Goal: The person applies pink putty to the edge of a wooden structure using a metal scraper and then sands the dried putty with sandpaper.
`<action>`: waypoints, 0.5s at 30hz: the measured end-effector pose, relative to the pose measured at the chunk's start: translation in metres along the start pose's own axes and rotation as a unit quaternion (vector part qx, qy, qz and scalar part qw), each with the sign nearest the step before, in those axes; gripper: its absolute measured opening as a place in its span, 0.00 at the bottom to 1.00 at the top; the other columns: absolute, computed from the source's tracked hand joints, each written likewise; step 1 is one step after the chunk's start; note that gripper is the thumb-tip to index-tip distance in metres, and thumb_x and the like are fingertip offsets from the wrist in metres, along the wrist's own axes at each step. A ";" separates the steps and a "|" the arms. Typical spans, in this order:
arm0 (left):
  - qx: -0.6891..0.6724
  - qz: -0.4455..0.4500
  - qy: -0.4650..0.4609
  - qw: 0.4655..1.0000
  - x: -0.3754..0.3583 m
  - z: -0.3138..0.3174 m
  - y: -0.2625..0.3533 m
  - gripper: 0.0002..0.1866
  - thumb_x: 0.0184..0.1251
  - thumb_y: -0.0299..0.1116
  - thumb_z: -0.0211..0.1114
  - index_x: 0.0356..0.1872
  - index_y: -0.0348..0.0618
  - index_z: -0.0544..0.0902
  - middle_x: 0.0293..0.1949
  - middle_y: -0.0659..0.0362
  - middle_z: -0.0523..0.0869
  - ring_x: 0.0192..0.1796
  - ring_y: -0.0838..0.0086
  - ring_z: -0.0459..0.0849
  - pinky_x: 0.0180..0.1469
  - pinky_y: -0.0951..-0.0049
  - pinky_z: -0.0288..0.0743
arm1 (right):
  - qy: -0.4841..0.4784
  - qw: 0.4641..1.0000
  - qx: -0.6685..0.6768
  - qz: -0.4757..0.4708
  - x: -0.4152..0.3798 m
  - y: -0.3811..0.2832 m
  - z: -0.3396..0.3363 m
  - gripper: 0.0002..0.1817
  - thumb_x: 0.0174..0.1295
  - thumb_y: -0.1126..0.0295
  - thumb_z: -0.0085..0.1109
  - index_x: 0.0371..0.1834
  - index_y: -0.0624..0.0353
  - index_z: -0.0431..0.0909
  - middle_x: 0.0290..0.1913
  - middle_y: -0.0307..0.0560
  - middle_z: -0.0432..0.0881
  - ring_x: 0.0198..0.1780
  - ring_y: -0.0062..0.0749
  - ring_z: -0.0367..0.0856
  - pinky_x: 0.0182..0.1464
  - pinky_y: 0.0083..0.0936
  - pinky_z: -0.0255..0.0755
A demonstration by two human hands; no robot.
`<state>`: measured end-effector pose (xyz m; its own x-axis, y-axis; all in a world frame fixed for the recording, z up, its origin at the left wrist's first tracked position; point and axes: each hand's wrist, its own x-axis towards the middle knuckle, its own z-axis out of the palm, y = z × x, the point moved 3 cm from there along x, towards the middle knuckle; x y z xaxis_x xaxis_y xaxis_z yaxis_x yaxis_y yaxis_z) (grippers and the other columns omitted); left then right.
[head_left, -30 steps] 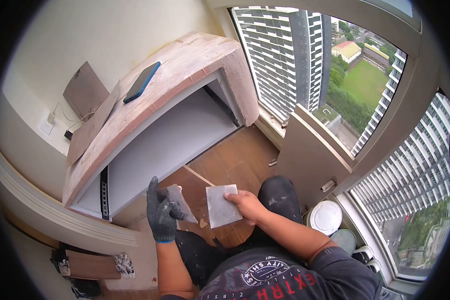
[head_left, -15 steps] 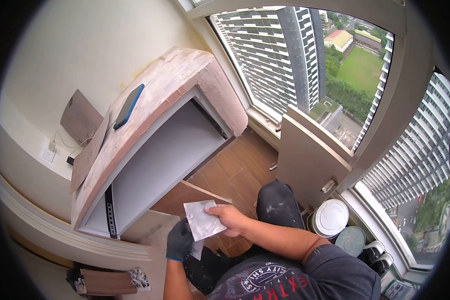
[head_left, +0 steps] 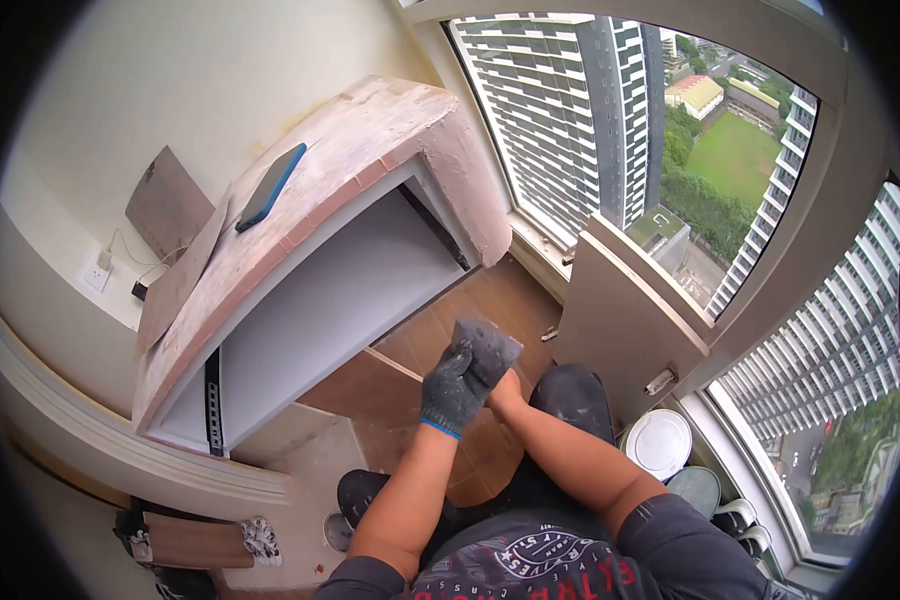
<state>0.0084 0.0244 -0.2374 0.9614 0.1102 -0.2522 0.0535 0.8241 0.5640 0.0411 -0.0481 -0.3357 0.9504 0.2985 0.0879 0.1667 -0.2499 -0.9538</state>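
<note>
Both hands now raised together: gloved left hand (head_left: pixel 453 388) grasps scraper blade (head_left: pixel 486 347), bare right hand (head_left: pixel 505 393) mostly hidden, grip unclear.

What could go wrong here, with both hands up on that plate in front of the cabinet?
1. The plate is pinched between the gloved left hand and the bare right hand; its edge might nick the bare fingers.
2. The phone lies on the sloping cabinet top; a knock could slide it off.
3. The bucket sits close by the knee and might tip.
</note>
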 end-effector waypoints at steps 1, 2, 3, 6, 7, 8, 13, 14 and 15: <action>-0.010 -0.008 -0.002 1.000 0.017 0.003 -0.012 0.14 0.75 0.26 0.59 0.59 0.40 0.80 0.54 0.53 0.86 0.55 0.62 0.86 0.62 0.59 0.80 | 0.000 0.998 -0.048 -0.051 -0.002 0.004 0.006 0.22 0.65 0.56 0.60 0.56 0.58 0.81 0.55 0.58 0.85 0.54 0.59 0.84 0.56 0.45 0.75; -0.019 -0.016 -0.004 1.000 0.032 0.005 -0.021 0.14 0.76 0.26 0.58 0.59 0.40 0.80 0.55 0.53 0.86 0.56 0.61 0.86 0.62 0.59 0.80 | -0.002 0.995 -0.072 -0.074 -0.003 0.004 0.008 0.22 0.65 0.56 0.60 0.56 0.58 0.81 0.55 0.58 0.85 0.54 0.59 0.84 0.56 0.45 0.75; -0.034 -0.027 -0.011 0.999 0.043 0.006 -0.027 0.14 0.76 0.26 0.58 0.59 0.40 0.80 0.55 0.53 0.86 0.56 0.61 0.86 0.62 0.58 0.80 | -0.008 0.994 -0.075 -0.073 -0.001 0.005 0.009 0.22 0.65 0.56 0.60 0.56 0.58 0.81 0.55 0.58 0.85 0.54 0.59 0.84 0.56 0.45 0.75; -0.067 -0.049 -0.023 0.996 0.066 0.014 -0.037 0.13 0.77 0.28 0.59 0.58 0.41 0.80 0.54 0.51 0.87 0.56 0.59 0.86 0.62 0.56 0.80 | -0.023 0.995 -0.074 -0.060 0.004 0.005 0.008 0.22 0.65 0.56 0.60 0.55 0.58 0.82 0.55 0.59 0.85 0.54 0.60 0.84 0.55 0.45 0.75; -0.074 -0.052 -0.036 0.995 0.070 0.018 -0.038 0.13 0.76 0.31 0.59 0.58 0.43 0.81 0.54 0.53 0.87 0.56 0.60 0.86 0.60 0.55 0.80 | -0.026 0.995 -0.074 -0.056 0.005 0.005 0.008 0.22 0.65 0.56 0.59 0.55 0.59 0.82 0.54 0.59 0.85 0.54 0.60 0.84 0.55 0.45 0.75; -0.081 -0.055 -0.050 0.994 0.074 0.021 -0.038 0.13 0.76 0.33 0.60 0.58 0.45 0.81 0.54 0.55 0.87 0.56 0.61 0.86 0.59 0.54 0.79 | -0.030 0.995 -0.073 -0.053 0.006 0.006 0.009 0.22 0.65 0.56 0.59 0.55 0.59 0.82 0.54 0.59 0.85 0.54 0.60 0.84 0.55 0.45 0.75; -0.125 -0.074 -0.078 0.986 0.084 0.028 -0.046 0.12 0.76 0.35 0.60 0.56 0.48 0.81 0.55 0.57 0.87 0.57 0.62 0.84 0.57 0.54 0.78 | -0.042 0.996 -0.062 -0.043 0.008 0.010 0.013 0.21 0.65 0.56 0.59 0.53 0.60 0.82 0.54 0.61 0.85 0.53 0.61 0.83 0.55 0.45 0.75; -0.137 -0.079 -0.079 0.984 0.087 0.027 -0.048 0.12 0.76 0.35 0.60 0.55 0.48 0.81 0.55 0.57 0.87 0.57 0.62 0.84 0.58 0.54 0.78 | -0.043 0.997 -0.059 -0.040 0.008 0.010 0.012 0.21 0.65 0.56 0.59 0.53 0.60 0.82 0.53 0.61 0.85 0.53 0.61 0.83 0.55 0.45 0.75; -0.150 -0.085 -0.081 0.982 0.088 0.030 -0.049 0.11 0.76 0.34 0.60 0.55 0.48 0.81 0.55 0.57 0.87 0.58 0.61 0.84 0.58 0.54 0.78 | -0.045 0.997 -0.058 -0.036 0.009 0.010 0.013 0.21 0.65 0.56 0.59 0.53 0.60 0.82 0.53 0.61 0.85 0.53 0.61 0.83 0.55 0.45 0.75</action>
<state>0.0986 -0.0227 -0.2639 0.9771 -0.1130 -0.1803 0.1585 0.9518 0.2624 0.0482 -0.0361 -0.3481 0.9078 0.4004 0.1245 0.2689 -0.3282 -0.9055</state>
